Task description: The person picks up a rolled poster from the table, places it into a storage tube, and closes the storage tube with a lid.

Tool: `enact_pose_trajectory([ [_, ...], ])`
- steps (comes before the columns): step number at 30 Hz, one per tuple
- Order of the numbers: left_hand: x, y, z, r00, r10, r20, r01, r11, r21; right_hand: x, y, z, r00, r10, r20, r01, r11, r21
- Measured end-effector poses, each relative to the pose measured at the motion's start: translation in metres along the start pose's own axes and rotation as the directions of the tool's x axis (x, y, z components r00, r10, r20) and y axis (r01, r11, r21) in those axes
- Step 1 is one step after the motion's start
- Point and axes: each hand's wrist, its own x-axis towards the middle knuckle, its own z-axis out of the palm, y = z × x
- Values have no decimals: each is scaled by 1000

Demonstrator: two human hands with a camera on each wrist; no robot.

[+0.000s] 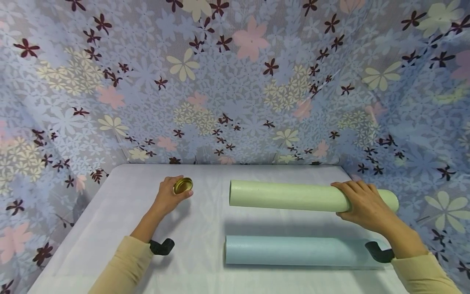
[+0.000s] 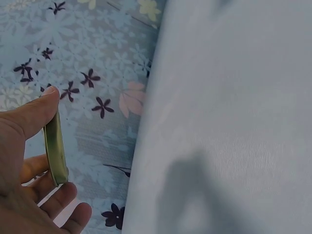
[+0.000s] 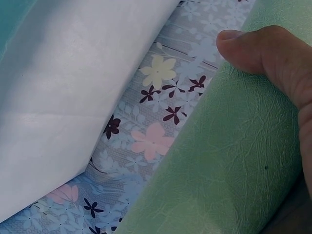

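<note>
My left hand (image 1: 170,196) pinches a round gold jar lid (image 1: 186,185) between thumb and fingers, over the left part of the table. In the left wrist view the lid (image 2: 56,151) appears edge-on, thumb on top and fingertips below. My right hand (image 1: 361,204) grips a pale green tube (image 1: 286,195) towards its right end, thumb on the near side. The tube lies level, its left end pointing to the middle, above a shadow on the table. Green wrinkled surface of the tube (image 3: 219,146) fills much of the right wrist view.
A light blue tube (image 1: 286,251) lies crosswise on the white table (image 1: 205,228), nearer than the green one. Behind the table's far edge hangs a flower-patterned cloth (image 1: 235,90), which also closes in both sides. Dark wrist mounts (image 1: 162,246) show at both cuffs.
</note>
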Motion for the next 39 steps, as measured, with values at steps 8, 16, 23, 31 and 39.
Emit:
enact_pose_trajectory([
  [8, -11, 9, 0, 1000, 13, -6, -14, 999, -52, -1, 0, 0, 1000, -6, -9, 6, 1000, -5],
  [16, -19, 15, 0, 1000, 14, -8, -15, 989, -146, -1, 0, -1, 1000, -1, -6, 1, 1000, -8],
  [23, -29, 25, 0, 998, 54, -10, -55, 973, -223, -1, 0, -3, 1000, 7, 0, -7, 1000, -11],
  [31, -38, 34, -1, 998, 70, -1, -68, 969, -239, 0, -1, -3, 1000, 3, -8, -3, 1000, -11],
  [39, -46, 43, -1, 996, 86, -5, -85, 963, -256, 0, -1, -4, 1000, 8, -8, -8, 1000, -8],
])
